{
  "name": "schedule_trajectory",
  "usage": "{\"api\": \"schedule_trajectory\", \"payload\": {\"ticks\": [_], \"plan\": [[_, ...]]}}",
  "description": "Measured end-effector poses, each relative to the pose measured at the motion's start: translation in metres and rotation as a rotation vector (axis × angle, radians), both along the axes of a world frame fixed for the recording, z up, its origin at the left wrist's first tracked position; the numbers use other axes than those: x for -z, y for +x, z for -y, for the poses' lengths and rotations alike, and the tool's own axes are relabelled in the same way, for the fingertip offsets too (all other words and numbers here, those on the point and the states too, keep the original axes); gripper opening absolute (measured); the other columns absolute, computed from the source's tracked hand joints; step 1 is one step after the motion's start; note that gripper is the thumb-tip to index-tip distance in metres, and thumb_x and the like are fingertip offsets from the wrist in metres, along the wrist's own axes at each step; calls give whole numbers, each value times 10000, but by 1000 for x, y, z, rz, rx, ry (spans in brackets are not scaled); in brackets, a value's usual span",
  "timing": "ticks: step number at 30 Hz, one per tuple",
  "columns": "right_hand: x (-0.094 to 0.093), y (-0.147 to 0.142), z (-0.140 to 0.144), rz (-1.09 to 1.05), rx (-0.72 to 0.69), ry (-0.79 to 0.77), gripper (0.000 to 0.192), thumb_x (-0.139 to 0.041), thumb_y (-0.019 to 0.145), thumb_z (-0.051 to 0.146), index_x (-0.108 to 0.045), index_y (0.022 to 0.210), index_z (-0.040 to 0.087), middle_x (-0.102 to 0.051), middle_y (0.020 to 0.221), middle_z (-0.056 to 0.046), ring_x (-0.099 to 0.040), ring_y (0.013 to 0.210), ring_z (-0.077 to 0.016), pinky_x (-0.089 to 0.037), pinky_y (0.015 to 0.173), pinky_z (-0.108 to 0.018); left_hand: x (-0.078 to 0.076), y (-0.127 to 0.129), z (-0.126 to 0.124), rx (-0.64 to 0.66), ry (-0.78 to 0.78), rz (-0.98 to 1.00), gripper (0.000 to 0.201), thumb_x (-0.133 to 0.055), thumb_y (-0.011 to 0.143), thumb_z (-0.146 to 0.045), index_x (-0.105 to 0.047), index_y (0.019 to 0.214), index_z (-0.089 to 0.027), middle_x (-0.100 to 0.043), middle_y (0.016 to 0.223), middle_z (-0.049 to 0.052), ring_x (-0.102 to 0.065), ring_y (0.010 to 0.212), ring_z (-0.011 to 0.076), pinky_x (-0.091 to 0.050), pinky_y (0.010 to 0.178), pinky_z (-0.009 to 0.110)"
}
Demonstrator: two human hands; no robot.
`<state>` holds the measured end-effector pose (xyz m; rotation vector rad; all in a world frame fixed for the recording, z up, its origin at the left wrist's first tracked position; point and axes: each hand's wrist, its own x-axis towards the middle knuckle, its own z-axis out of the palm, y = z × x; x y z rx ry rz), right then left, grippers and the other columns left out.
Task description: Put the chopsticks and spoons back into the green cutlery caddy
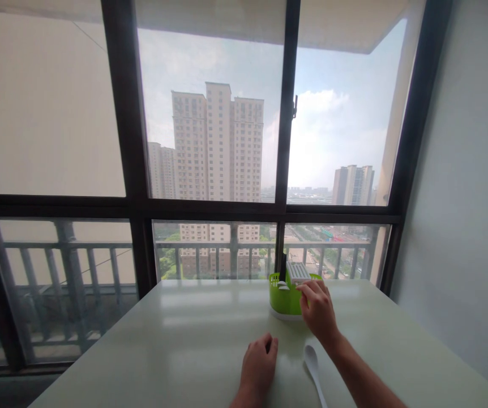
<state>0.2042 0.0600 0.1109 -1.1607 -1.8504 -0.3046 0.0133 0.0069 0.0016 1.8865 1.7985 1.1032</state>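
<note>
Seen from above: pale green surface [193, 340] against a dark-framed window [284, 215] with tower blocks beyond. Near the far edge, right of centre, a lime-green cutlery holder [282, 300] with a white slotted part on top and white spoon handles inside. Right hand [318, 309] reaching to the holder, fingertips touching the white slotted part. Left hand [259, 365] resting loosely curled on the surface near the near edge. White spoon [314, 368] lying flat between the two forearms.
</note>
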Motion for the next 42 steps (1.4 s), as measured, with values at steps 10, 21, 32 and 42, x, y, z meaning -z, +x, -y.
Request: {"api": "schedule_trajectory", "payload": {"ticks": [10,21,32,42], "plan": [[80,45,27,107,-166,-855,438,-706,736,190,-748,1171,219,-728,1053,-68,-660,991,-220,-473,884,-297,2,-1,0,7,10,-13,353,-444,1002,-372,-571,710,-219,-635,685,10,-545,675,169,-294,649,266],[-29,33,8,-104,-307,-639,158,-585,851,228,-711,941,200,-695,870,-8,-589,584,-110,-427,526,-212,2,-3,-1,8,-5,1,364,-423,998,-389,-525,691,-224,-579,645,-9,-510,640,157,-280,635,269],[-72,-30,-42,283,66,80,281,-444,955,59,-677,1033,195,-656,1005,-95,-598,765,-180,-429,678,-263,3,-2,1,-24,-3,-12,350,-436,1008,-370,-531,704,-227,-597,667,-5,-523,664,161,-271,643,274],[-42,-33,-47,459,-145,58,226,-566,862,62,-731,854,216,-707,823,-39,-615,1020,-231,-248,1217,-474,0,0,1,-4,-23,-24,365,-427,1020,-379,-556,717,-223,-624,682,-2,-521,664,157,-258,640,278]]}}
